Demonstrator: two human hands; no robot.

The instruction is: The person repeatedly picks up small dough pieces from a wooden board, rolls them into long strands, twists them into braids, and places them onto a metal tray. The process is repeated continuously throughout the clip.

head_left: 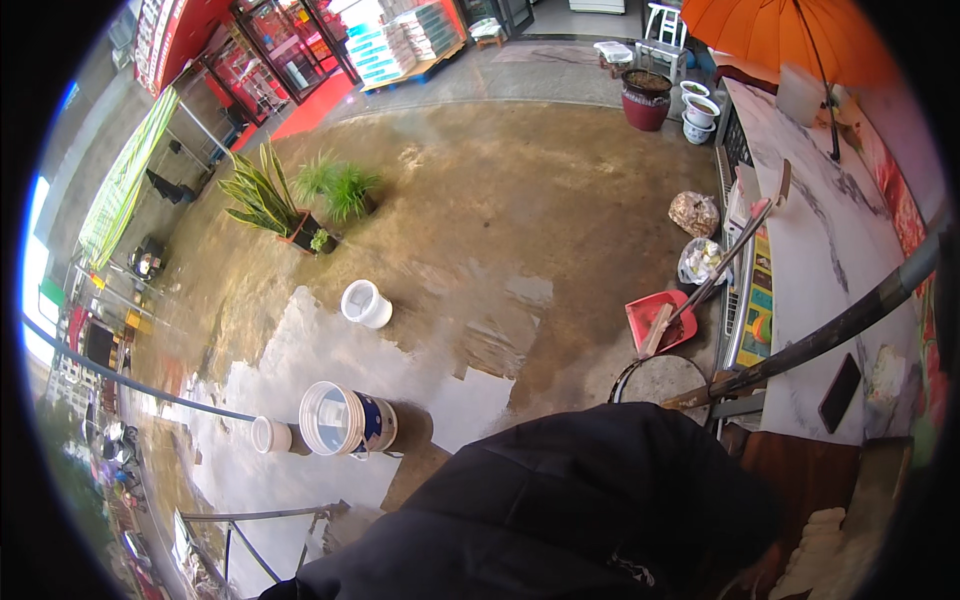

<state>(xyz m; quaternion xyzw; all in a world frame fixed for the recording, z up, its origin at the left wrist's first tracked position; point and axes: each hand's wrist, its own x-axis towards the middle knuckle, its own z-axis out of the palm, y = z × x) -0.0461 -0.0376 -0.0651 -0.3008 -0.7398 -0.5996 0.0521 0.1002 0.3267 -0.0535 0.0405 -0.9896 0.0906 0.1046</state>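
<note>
Both of my hands are out of view. Black clothing (540, 487) with a small pale mark fills the bottom middle. To its right runs a white marble-patterned counter top (799, 225), and a black smartphone (840, 393) lies on its near end. A dark pole (847, 315) slants across the counter. Beside the counter a red dustpan (645, 311) rests on the ground, and a broom head (658, 328) lies over it. On the wet ground to the left stand a large white bucket (330, 418) with a blue band, a small white tub (270, 435) and another white bucket (367, 304).
Puddles (337, 360) cover part of the paving. Potted plants (274, 202) stand at upper left, a dark red planter (646, 101) at the back. Filled plastic bags (694, 215) sit by the counter. An orange umbrella (802, 37) overhangs its far end. A metal frame (262, 515) stands at lower left.
</note>
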